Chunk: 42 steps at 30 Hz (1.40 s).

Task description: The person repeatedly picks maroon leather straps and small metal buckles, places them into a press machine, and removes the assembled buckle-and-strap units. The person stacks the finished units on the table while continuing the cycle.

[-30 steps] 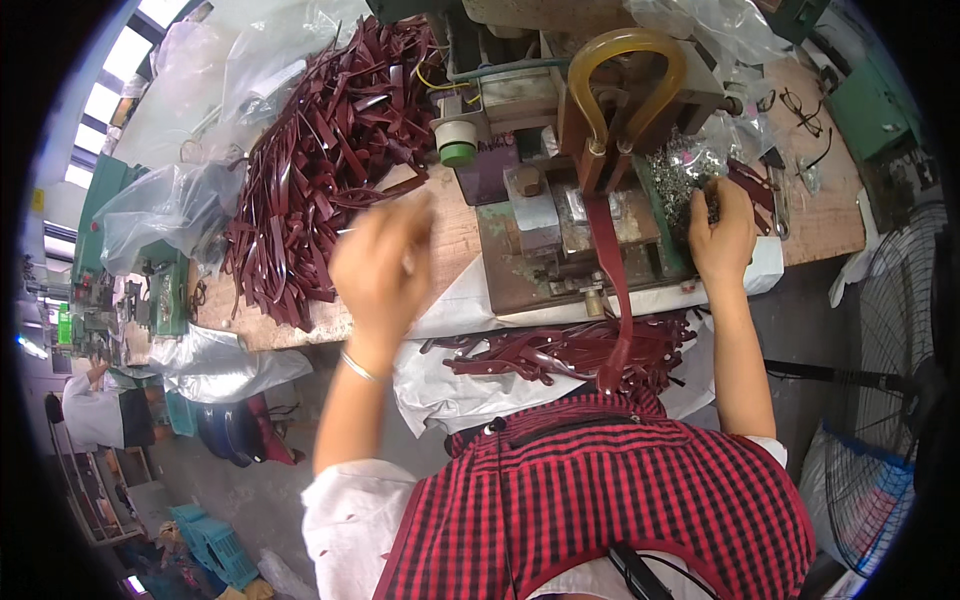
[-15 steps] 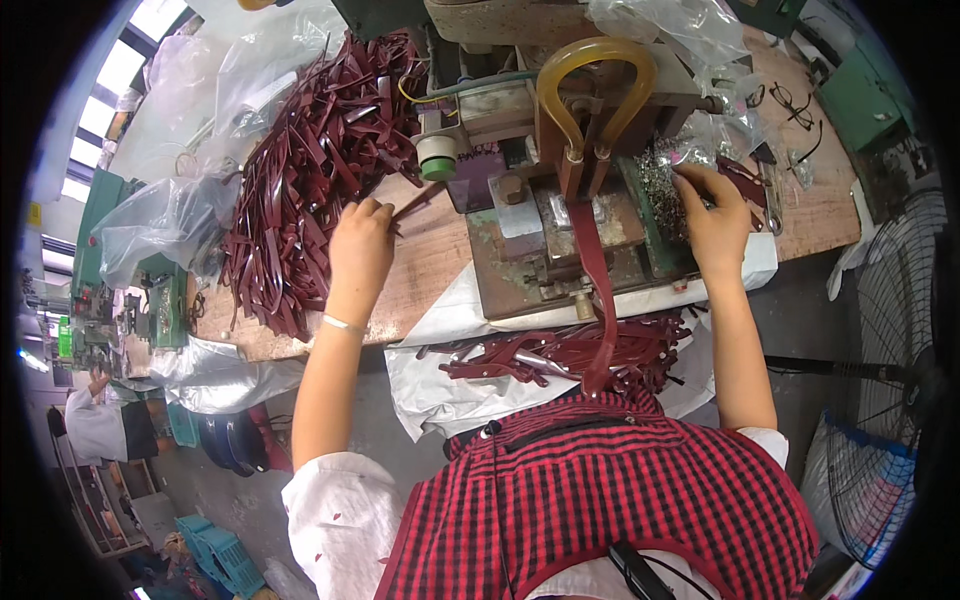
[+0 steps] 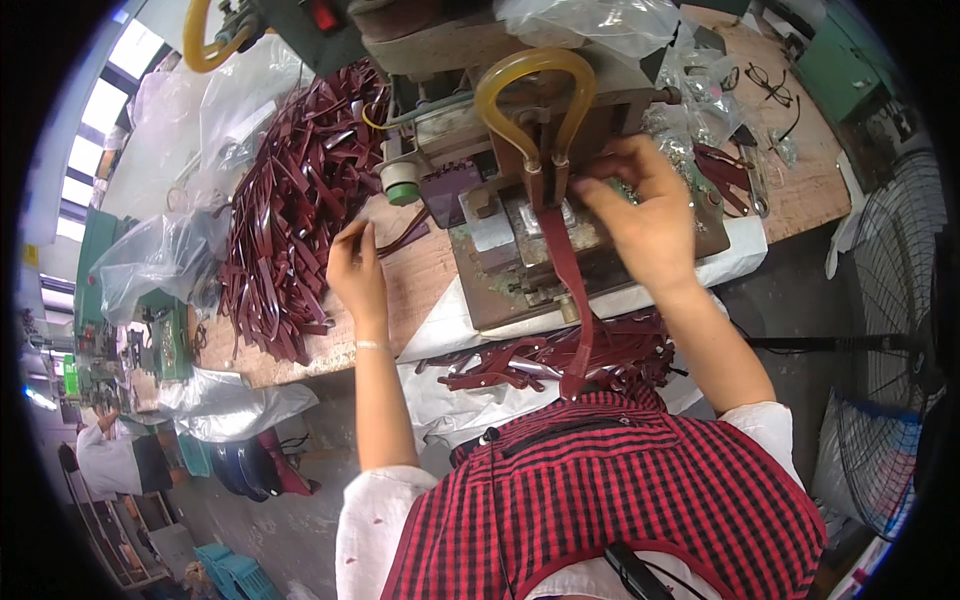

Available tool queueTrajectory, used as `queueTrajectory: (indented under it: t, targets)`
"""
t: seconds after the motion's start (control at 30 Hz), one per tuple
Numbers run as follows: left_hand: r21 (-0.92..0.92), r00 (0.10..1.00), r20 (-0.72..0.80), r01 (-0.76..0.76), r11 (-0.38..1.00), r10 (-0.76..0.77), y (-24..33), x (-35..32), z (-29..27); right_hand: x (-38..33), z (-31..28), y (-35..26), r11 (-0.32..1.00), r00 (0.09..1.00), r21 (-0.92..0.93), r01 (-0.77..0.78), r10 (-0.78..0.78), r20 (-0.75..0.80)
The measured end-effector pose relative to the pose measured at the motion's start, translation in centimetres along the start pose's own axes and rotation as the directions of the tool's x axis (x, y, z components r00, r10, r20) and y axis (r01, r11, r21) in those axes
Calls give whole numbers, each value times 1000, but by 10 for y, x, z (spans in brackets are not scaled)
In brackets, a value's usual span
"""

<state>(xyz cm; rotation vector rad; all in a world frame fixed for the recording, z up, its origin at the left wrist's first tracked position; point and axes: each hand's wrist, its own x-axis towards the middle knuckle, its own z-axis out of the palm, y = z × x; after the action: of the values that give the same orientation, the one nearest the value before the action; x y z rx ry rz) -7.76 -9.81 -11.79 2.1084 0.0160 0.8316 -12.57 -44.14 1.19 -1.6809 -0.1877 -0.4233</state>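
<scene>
My left hand [image 3: 357, 272] pinches the end of a dark red leather strap [image 3: 405, 232] on the wooden bench, beside a big pile of the same straps [image 3: 290, 225]. My right hand [image 3: 640, 215] rests on the metal press machine [image 3: 540, 150], fingers closed around something small that I cannot make out, right next to another dark red strap [image 3: 570, 290] that runs from under the press head down over the bench edge. A yellow hose loop [image 3: 530, 90] arches over the press.
More straps lie in a white-lined heap [image 3: 540, 360] below the bench edge by my lap. Clear plastic bags [image 3: 160, 250] sit at the left, small metal parts and eyeglasses [image 3: 765, 80] at the right. A floor fan [image 3: 890, 330] stands right. Another person [image 3: 105, 460] works at far left.
My left hand drew back from the strap pile with one strap. My right hand moved left from the parts pile onto the press by the hanging strap.
</scene>
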Motion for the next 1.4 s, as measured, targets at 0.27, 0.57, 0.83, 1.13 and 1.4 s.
queueTrajectory:
  t: [0.27,0.57,0.83,1.13,1.4]
  targets:
    - [-709,906,-184,-391,586,381,183,15,-41,-7,14,-11,913,980,359,-195,197,31]
    - [-424,749,27,-591,686,662,208,-5,-19,-29,-15,-39,981,962,152,-121,77,264]
    - [-211,518,125,-819,533,846,220,-40,18,-21,-88,90,515,960,-854,79,-270,-74]
    - [-290,510,44,-816,500,859,213,-35,27,-5,-76,88,447,921,-826,345,-329,207]
    - [-118,646,206,-729,674,735,195,-51,-24,5,-90,104,821,977,-567,73,-171,-123]
